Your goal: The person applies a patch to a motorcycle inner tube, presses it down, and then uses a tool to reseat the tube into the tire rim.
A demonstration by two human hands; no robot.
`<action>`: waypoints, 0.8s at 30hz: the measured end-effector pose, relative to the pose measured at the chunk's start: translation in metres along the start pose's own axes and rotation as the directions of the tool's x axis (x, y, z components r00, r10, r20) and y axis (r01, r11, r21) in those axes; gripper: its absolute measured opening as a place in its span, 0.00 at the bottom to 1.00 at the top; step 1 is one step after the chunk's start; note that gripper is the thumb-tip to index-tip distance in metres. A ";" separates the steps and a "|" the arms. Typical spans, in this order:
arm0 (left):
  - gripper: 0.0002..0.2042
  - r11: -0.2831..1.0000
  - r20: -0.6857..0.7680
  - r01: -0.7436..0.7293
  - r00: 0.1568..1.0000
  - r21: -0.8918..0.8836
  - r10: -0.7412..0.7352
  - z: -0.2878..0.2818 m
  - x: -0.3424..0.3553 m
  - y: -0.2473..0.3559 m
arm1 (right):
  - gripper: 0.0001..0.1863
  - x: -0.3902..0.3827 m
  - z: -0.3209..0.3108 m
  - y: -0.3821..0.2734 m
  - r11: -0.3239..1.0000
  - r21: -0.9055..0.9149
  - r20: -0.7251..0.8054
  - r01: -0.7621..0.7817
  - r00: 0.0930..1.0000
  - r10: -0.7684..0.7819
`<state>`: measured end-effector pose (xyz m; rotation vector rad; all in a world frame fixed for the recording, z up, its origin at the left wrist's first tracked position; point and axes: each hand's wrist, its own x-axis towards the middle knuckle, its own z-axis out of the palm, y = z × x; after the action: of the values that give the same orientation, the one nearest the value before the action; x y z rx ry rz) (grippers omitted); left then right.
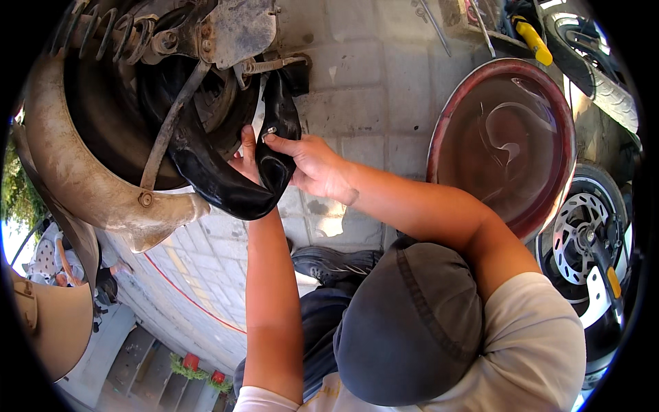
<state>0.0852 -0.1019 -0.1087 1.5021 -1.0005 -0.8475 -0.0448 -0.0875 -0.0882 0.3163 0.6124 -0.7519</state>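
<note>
A black rubber inner tube point(226, 182) hangs in a loop out of the wheel area under a dusty fender point(75, 158). My right hand point(316, 165) grips the tube's right side, its thumb pressed on the rubber beside a small metal valve stem point(270, 131). On the other side of that section, my left hand point(246, 159) holds the tube from behind and below. Its thumb points up, while its other fingers are hidden by the rubber. A flat metal bar point(171, 127) crosses in front of the tube's left part.
A reddish basin point(434, 147) of murky water stands to the right. Beyond it are a wheel with a brake disc point(580, 230), another tyre point(611, 96) and a yellow-handled tool point(532, 41). A coil spring point(103, 34) is at upper left; a red hose point(192, 300) crosses the paving.
</note>
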 end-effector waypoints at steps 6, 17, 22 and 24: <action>0.21 0.985 0.063 0.016 0.998 -0.172 -0.005 -0.021 -0.018 0.019 | 0.13 -0.001 -0.010 -0.004 1.000 0.002 0.004 0.025 1.000 -0.025; 0.21 0.989 -0.041 0.067 0.997 0.131 -0.062 -0.002 -0.011 0.022 | 0.13 0.001 -0.002 -0.002 1.000 -0.020 -0.001 0.008 1.000 -0.008; 0.22 1.000 -0.006 0.010 1.000 0.020 -0.010 -0.063 -0.003 -0.020 | 0.12 -0.005 0.001 -0.006 1.000 -0.023 -0.025 -0.010 1.000 0.010; 0.23 0.973 -0.004 0.039 0.999 -0.228 -0.041 -0.066 -0.002 -0.005 | 0.12 -0.004 0.004 -0.006 0.999 -0.044 -0.040 -0.016 0.999 0.015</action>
<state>0.1448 -0.0741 -0.1030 1.3321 -0.8385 -0.9504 -0.0496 -0.0909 -0.0829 0.2954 0.6621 -0.7176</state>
